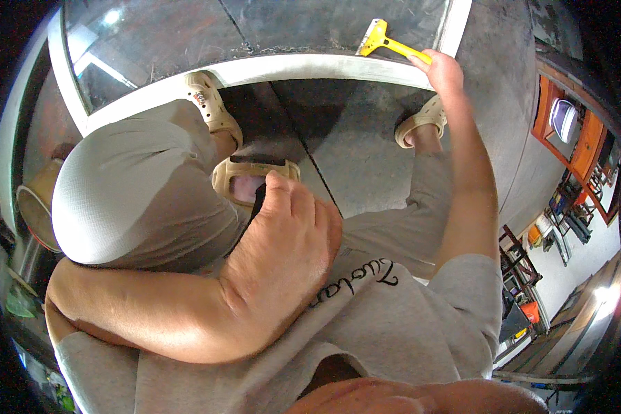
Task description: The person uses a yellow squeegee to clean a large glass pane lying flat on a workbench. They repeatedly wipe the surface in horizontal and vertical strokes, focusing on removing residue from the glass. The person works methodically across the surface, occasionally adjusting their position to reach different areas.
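A yellow-handled scraper (pixel 385 40) is gripped near the handle's end by my right hand (pixel 444 74), reached out at the upper right. Its wide metal blade is at the lower edge of a glass pane (pixel 300 26), close to the white frame (pixel 290 67); whether the blade touches the glass is hard to tell. My left hand (pixel 290 222) is bent in front of my body with its fingers curled, between my knees. A black strip shows beside it, but the palm side is hidden. Just beyond that hand is a beige plastic object (pixel 227 178) with openings, partly covered.
My beige clogs (pixel 205 101) stand near the frame's lower rail, on a grey tiled floor (pixel 372 171). A bucket-like container (pixel 39 207) lies at the left. Wooden furniture (pixel 582 150) and several chairs stand along the right side.
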Tool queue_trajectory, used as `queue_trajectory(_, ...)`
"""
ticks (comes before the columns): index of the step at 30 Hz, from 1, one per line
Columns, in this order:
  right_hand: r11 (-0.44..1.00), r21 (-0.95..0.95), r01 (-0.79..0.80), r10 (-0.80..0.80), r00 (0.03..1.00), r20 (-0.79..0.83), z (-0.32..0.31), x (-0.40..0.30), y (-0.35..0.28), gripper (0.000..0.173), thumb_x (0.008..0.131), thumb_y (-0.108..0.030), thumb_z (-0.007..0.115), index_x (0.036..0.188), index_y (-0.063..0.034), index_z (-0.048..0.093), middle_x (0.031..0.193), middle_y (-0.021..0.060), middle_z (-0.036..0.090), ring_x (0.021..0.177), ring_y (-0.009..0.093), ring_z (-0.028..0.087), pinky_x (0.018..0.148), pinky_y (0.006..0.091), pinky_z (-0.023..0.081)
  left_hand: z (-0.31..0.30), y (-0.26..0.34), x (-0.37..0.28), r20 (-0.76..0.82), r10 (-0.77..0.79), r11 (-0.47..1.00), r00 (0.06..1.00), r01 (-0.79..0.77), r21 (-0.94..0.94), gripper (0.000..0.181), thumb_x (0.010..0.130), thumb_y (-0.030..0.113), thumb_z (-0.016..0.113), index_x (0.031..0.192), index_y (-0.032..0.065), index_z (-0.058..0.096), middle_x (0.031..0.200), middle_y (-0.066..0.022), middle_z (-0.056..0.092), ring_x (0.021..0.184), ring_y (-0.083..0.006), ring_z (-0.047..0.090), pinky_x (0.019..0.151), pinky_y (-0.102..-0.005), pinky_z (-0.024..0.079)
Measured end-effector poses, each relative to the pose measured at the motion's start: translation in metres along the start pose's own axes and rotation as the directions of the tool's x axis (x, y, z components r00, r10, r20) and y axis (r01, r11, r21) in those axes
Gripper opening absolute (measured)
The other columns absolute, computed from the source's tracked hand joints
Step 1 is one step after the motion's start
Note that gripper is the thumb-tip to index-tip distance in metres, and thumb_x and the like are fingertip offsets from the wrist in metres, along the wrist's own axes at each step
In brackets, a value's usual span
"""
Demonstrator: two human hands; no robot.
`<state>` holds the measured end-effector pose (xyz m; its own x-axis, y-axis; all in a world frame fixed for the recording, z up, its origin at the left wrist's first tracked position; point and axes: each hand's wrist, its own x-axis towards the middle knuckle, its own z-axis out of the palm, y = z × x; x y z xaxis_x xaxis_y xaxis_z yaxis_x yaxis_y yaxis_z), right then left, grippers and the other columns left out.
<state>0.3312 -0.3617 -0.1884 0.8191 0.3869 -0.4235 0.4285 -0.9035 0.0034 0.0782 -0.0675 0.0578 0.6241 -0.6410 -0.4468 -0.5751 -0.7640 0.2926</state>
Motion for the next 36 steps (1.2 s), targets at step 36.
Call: queue_trajectory(36, 0.997, -0.042, 0.072, -0.074, 0.996, -0.056, 0.004, -0.002, -0.039, 0.046, 0.078, -0.061, 0.058, 0.088, -0.0171, 0.066, 0.073, 0.0093, 0.065, 0.071, 0.031, 0.064, 0.061, 0.0437, 0.049, -0.004, -0.002, -0.009, 0.018, 0.031, 0.998, 0.999, -0.031, 0.049, 0.038, 0.083, 0.022, 0.048, 0.114, -0.0004, 0.054, 0.097, -0.0143, 0.061, 0.096, -0.03, 0.056, 0.09, -0.0482, 0.04)
